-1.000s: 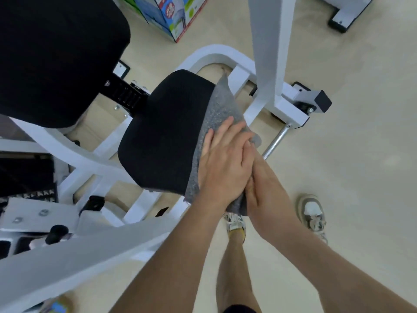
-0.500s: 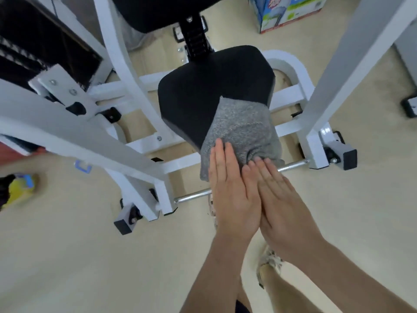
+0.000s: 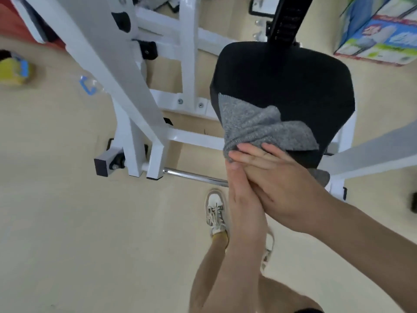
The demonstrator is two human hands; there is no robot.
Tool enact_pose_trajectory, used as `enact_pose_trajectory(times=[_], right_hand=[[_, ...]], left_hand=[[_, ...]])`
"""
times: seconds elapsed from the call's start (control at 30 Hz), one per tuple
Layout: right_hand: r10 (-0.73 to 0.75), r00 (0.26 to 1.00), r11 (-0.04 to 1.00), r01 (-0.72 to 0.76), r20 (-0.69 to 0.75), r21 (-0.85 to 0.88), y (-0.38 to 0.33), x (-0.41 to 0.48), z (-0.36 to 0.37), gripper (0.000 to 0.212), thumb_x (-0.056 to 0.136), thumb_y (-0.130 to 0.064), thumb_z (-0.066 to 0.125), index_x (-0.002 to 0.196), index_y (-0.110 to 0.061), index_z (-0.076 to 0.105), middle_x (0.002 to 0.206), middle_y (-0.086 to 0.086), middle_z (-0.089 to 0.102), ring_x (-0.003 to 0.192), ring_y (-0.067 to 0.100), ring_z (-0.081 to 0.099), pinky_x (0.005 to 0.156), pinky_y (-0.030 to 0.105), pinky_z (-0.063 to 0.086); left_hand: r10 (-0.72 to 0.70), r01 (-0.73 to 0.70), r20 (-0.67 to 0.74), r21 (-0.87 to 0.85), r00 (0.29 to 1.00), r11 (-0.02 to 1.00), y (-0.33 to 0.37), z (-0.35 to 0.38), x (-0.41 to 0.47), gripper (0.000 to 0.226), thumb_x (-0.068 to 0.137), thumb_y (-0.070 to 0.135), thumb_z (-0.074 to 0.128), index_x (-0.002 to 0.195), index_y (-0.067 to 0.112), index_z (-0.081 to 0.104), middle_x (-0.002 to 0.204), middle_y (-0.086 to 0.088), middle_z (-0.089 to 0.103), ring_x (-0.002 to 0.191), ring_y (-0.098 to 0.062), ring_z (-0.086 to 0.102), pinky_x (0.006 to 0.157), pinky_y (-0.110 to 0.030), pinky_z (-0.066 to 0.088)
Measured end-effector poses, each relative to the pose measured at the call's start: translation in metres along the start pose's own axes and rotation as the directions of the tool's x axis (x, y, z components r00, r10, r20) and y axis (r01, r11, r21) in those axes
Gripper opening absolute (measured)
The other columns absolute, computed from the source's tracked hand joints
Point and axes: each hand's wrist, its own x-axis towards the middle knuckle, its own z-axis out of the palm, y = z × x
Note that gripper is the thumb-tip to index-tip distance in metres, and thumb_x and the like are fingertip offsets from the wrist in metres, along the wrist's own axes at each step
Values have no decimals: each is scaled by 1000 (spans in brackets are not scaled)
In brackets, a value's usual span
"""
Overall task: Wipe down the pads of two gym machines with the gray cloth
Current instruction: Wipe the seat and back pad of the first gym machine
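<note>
Your left hand (image 3: 242,199) and right hand (image 3: 284,177) overlap, fingers flat and extended, pressing the gray cloth (image 3: 259,127) on the seat pad's (image 3: 293,86) near edge; neither grips it. Cloth is knit, bunched, one corner hanging at 4 o'clock. Pad is matte black and rounded. White steel frame (image 3: 135,105) stands at 10 o'clock, bare floor (image 3: 90,233) at 8.

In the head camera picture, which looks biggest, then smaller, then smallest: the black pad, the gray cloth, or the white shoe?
1. black pad
2. gray cloth, partly under the hands
3. white shoe, though it is farther from the camera, down on the floor
</note>
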Motion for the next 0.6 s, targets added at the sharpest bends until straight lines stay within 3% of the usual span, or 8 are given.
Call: enact_pose_trajectory(times=[0.1, 0.2, 0.3, 0.4, 0.5, 0.6], right_hand=[[-129, 989, 978, 140, 77, -155, 3, 26, 2, 33, 89, -22, 37, 107, -20, 65, 114, -6, 62, 133, 12, 40, 116, 32, 16], [-160, 984, 976, 169, 74, -136, 7, 32, 0, 36, 91, -26, 35, 97, -23, 70, 107, -8, 62, 129, 10, 44, 116, 32, 15], [-207, 974, 974, 214, 88, -79, 12, 18, -8, 38, 97, -28, 34, 126, -24, 59, 142, -5, 48, 141, 11, 28, 117, 35, 14], [-185, 974, 981, 191, 130, -31, 29, -15, -18, 50, 101, -34, 24, 149, -23, 27, 159, -4, 20, 147, 9, 10, 118, 37, 15], [-205, 965, 977, 212, 164, -28, 49, -26, -22, 53, 100, -38, 23, 151, -23, 20, 159, -6, 17, 147, 6, 8, 118, 36, 16], [-221, 964, 971, 231, 148, -56, 51, 0, -22, 55, 97, -37, 24, 150, -20, 25, 158, -6, 21, 146, 7, 10, 119, 36, 15]], left_hand=[[-110, 95, -75, -183, 991, 979, 6, -1, 11, 43, 98, 51, 33, 112, 30, 67, 112, 5, 72, 108, -8, 64, 100, -34, 45], [-101, 70, -143, -205, 985, 976, 2, 0, 8, 43, 100, 49, 30, 111, 30, 68, 109, 4, 72, 104, -7, 66, 89, -29, 51], [77, -77, -274, 11, 959, 997, -9, 11, -7, 47, 98, 55, 26, 131, 37, 54, 131, 15, 60, 123, 2, 50, 109, -35, 37], [367, -315, -259, 222, 893, 923, -23, 28, -22, 50, 101, 37, 27, 149, 26, 29, 154, 14, 32, 142, 0, 24, 118, -38, 22], [437, -370, -231, 280, 869, 886, -25, 37, -19, 49, 100, 28, 30, 149, 22, 29, 150, 9, 39, 139, -6, 33, 114, -39, 29], [399, -323, -275, 284, 875, 903, -13, 34, -4, 34, 102, 26, 31, 131, 27, 50, 124, 13, 60, 117, 0, 53, 102, -29, 41]])
